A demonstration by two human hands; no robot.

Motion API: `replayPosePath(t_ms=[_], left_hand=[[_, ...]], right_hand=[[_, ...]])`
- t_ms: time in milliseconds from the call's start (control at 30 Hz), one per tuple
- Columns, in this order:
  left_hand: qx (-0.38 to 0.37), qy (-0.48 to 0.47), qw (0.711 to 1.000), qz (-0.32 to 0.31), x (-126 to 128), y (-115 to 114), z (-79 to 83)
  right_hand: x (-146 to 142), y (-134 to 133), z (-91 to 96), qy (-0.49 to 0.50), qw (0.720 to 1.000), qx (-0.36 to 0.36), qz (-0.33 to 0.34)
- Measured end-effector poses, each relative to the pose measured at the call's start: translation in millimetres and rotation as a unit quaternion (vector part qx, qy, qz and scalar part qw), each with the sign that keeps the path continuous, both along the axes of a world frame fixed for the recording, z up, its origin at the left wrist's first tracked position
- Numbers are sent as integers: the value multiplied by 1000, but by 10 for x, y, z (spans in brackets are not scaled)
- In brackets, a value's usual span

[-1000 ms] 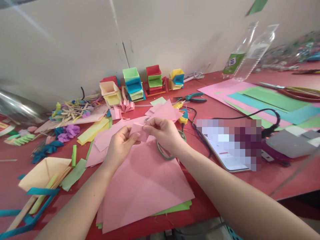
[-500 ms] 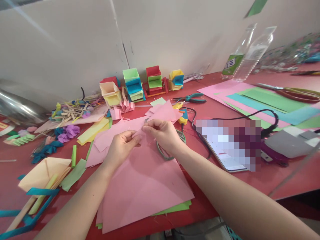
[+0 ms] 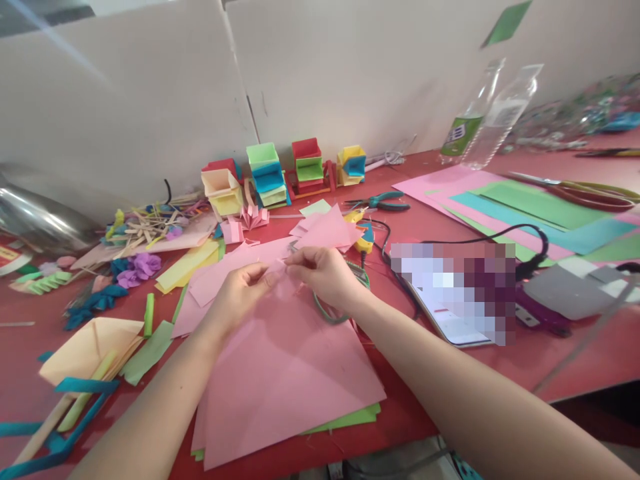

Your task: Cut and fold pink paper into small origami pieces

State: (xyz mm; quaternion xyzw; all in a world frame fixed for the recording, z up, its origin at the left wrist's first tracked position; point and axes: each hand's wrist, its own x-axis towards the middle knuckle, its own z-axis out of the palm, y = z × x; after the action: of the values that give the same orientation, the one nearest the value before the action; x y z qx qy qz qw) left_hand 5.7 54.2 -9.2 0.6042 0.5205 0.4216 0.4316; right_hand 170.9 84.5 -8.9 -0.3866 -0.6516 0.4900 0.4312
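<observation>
My left hand [image 3: 239,295] and my right hand [image 3: 325,273] meet above the red table [image 3: 575,373], both pinching a small folded piece of pink paper [image 3: 278,269] between thumbs and fingertips. The piece is mostly hidden by my fingers. Beneath my hands lies a large pink sheet [image 3: 280,373] on top of a green sheet [image 3: 350,419].
Stacked folded paper boxes [image 3: 267,175] stand at the back by the wall. Paper scraps, purple paper flowers [image 3: 140,265] and sticks lie left. Pliers [image 3: 383,201], a glue gun [image 3: 363,237] with a black cord, coloured sheets [image 3: 530,207], scissors [image 3: 575,187] and two bottles [image 3: 493,117] are right.
The pink piece has been folded smaller between my fingers, which have closed tighter together. The view has tilted slightly upward.
</observation>
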Motion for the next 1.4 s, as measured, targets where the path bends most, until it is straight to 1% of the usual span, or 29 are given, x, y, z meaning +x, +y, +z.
replayPosePath(t_ms=[33,133,233,367,467,600,700,767,833,967,1033,1100,1167,1200,1233,1267,1300,1333,1367,1400], left_hand=[[15,26,1000,0,-1,-4,3],[38,71,996,35,2,-10,-10],[41,81,994,53,-2,7,-43],[38,88,994,58,-15,39,-73],[23,83,995,47,2,40,-74],[11,61,998,30,57,26,-64],[-8,35,999,10,69,37,-56],[-21,6,1000,-2,55,52,-48],[-34,1,999,-16,37,65,-35],[-37,22,999,1,51,68,-7],[-33,21,999,3,83,61,-6],[-33,20,999,10,92,61,-18],[-34,25,998,35,26,89,-32],[-25,36,997,65,-45,121,-34],[-6,59,991,124,-140,168,-31],[21,95,976,193,-252,231,-21],[59,131,955,261,-371,311,-5],[100,169,926,321,-485,408,16],[125,218,902,352,-582,517,37],[126,275,876,375,-652,635,53]], right_hand=[[-12,-7,-10,-24,1000,10,4],[-60,-43,-20,-71,997,36,-4],[-91,-76,-15,-83,995,52,-22],[-80,-88,-13,-93,994,63,2],[-60,-86,-19,-91,995,49,1],[-51,-86,-57,-72,997,26,-28],[-48,-82,-82,-48,998,8,-35],[-43,-84,-72,-38,998,-12,-46],[-34,-95,-40,-33,997,-25,-61],[-27,-132,13,-39,996,-41,-74],[-36,-144,-7,-48,996,-29,-64],[-48,-144,-61,-52,996,-18,-71],[-54,-131,-129,-32,993,6,-118],[-51,-120,-159,-26,990,15,-138],[-46,-108,-181,-21,988,18,-154],[-39,-96,-194,-17,986,20,-167],[-32,-88,-195,-16,984,21,-176],[-28,-84,-187,-17,983,20,-179],[-27,-86,-171,-18,984,21,-179],[-30,-94,-149,-20,984,25,-174]])
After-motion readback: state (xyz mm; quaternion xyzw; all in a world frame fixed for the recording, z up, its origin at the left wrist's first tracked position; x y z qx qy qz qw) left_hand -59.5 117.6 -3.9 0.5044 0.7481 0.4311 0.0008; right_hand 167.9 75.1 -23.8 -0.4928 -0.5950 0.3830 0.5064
